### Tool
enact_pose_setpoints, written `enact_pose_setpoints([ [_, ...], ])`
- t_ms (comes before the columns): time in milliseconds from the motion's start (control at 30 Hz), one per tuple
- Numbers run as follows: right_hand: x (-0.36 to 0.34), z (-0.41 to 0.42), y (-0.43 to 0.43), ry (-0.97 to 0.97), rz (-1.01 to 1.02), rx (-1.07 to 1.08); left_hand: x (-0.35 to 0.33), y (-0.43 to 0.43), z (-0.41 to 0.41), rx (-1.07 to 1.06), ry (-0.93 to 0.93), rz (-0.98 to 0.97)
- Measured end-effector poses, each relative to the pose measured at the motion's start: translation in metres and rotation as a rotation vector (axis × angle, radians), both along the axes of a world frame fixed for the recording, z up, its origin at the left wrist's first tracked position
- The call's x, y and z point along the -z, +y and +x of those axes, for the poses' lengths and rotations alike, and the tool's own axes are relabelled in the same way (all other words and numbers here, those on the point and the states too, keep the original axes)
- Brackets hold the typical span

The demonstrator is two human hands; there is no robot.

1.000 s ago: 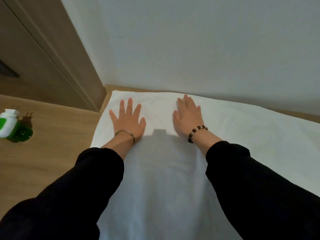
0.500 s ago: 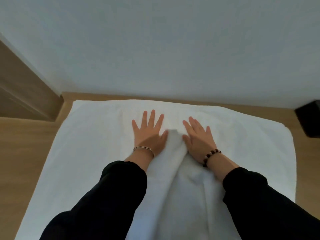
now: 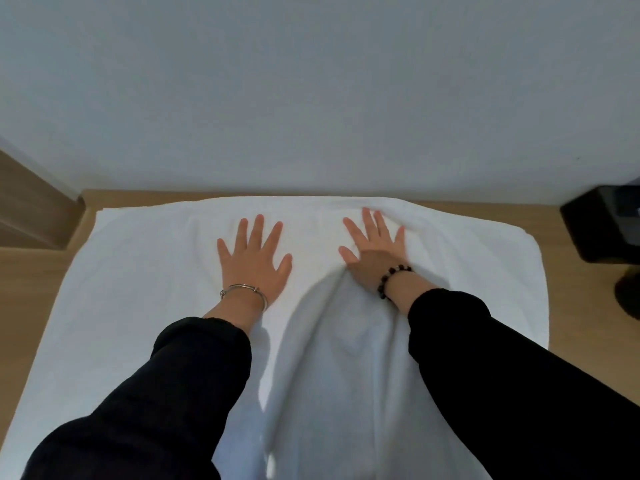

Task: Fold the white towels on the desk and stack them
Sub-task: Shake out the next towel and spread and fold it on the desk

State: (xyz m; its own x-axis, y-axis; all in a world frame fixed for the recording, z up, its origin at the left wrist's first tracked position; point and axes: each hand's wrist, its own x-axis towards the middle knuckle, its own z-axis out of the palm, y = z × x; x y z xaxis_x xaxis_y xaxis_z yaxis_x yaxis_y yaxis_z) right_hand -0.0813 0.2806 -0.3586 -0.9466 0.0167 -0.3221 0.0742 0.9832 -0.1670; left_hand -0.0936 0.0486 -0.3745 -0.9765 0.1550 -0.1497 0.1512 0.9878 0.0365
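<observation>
Here, a big white towel (image 3: 138, 289) lies flat on the desk (image 3: 20, 271). The left hand (image 3: 254, 258) and right hand (image 3: 375, 251) press it, fingers spread, gripping nothing. It looks soft and floppy; grab the corners.
</observation>
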Motion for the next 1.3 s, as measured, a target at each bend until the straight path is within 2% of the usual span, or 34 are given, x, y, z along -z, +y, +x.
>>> enact_pose_setpoints([
  [67,-0.010,0.003,0.001,-0.013,-0.156,0.055,-0.001,0.001,-0.001,-0.003,-0.026,-0.043],
  [133,-0.021,0.017,0.005,0.091,-0.256,0.170,-0.006,0.009,0.000,-0.044,-0.069,-0.035],
  [267,-0.035,0.061,0.036,0.325,-0.121,0.434,-0.027,0.053,0.007,-0.140,-0.141,0.050],
  [333,-0.039,0.076,0.063,0.322,-0.073,0.604,-0.037,0.081,0.016,0.010,-0.099,0.056],
  [433,-0.044,0.091,0.107,0.273,-0.069,0.980,-0.045,0.125,0.030,0.236,-0.055,0.184],
  [533,-0.047,0.100,0.141,0.201,-0.116,1.266,-0.044,0.167,0.042,0.374,-0.146,0.273],
  [600,-0.050,0.101,0.158,0.134,-0.288,1.380,-0.037,0.182,0.049,0.397,-0.254,0.281],
  [667,-0.052,0.099,0.167,0.160,-0.482,1.358,-0.025,0.185,0.054,0.416,-0.269,0.205],
  [700,-0.054,0.099,0.167,0.228,-0.482,1.283,-0.021,0.182,0.056,0.429,-0.237,0.166],
  [800,-0.056,0.104,0.152,0.522,-0.253,0.805,-0.014,0.177,0.059,0.438,-0.140,0.182],
  [900,-0.050,0.121,0.131,0.542,-0.252,0.345,-0.012,0.178,0.062,0.430,-0.089,0.238],
  [967,-0.045,0.131,0.123,0.523,-0.277,0.240,-0.012,0.179,0.063,0.421,-0.076,0.237],
  [1100,-0.033,0.127,0.129,0.525,-0.132,0.355,-0.011,0.180,0.063,0.410,-0.066,0.227],
  [1300,-0.023,0.089,0.188,0.330,-0.197,1.098,-0.010,0.180,0.064,0.397,-0.049,0.251],
])
